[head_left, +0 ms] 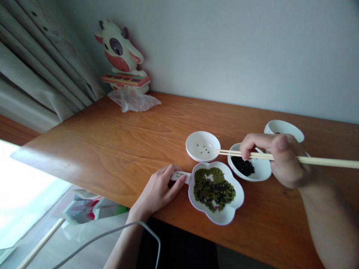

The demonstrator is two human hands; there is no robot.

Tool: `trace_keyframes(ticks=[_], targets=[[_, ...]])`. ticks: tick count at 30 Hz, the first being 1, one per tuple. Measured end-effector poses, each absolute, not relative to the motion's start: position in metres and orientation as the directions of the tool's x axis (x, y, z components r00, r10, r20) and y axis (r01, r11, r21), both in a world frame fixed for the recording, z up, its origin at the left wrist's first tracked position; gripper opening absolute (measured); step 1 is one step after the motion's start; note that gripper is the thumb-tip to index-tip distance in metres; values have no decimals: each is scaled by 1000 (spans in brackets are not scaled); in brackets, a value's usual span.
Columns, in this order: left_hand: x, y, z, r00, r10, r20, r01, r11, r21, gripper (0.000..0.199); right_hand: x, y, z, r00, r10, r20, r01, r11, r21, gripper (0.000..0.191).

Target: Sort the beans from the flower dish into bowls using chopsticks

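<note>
My left hand (159,189) is closed on the short handle of a white flower-shaped bowl (237,192) with a purple rim. Green beans (209,177) mixed with black beans lie in it. A pair of pale chopsticks (322,161) is pinched in my right hand (286,160). Their tips are close together over the right side of a small white bowl (203,157) holding several small dark beans; whether anything is between the tips is too small to tell. Below my right hand is another white bowl (262,172) with a pile of black beans (242,166), partly hidden by the hand.
A third round white bowl (293,130) stands farther back on the right. The wooden table (112,149) meets the wall behind. A cow-shaped toy keyboard (126,76) and crumpled clear plastic (134,101) are at the back left. A grey cable (112,236) crosses near my left forearm.
</note>
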State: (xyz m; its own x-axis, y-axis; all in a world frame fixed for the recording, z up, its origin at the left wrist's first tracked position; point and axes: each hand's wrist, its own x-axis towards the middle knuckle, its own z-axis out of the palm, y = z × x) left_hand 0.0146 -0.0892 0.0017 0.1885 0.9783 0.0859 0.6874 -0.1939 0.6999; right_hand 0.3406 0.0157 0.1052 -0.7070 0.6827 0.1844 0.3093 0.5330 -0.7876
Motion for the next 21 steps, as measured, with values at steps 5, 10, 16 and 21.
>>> trace_keyframes(ticks=[5, 10, 16, 21], targets=[[15, -89, 1, 181, 980, 85, 698, -189, 691, 30, 327, 8, 112, -730, 667, 152, 309, 520, -796, 72], [14, -89, 0, 191, 978, 87, 689, -197, 697, 27, 308, 2, 111, -833, 549, 71, 310, 570, -761, 74], [14, -90, 1, 192, 978, 83, 687, -194, 700, 26, 299, 2, 97, -816, 577, -26, 384, 508, -771, 77], [14, -89, 0, 194, 978, 76, 689, -191, 699, 28, 297, 5, 87, -809, 584, -62, 407, 482, -776, 73]])
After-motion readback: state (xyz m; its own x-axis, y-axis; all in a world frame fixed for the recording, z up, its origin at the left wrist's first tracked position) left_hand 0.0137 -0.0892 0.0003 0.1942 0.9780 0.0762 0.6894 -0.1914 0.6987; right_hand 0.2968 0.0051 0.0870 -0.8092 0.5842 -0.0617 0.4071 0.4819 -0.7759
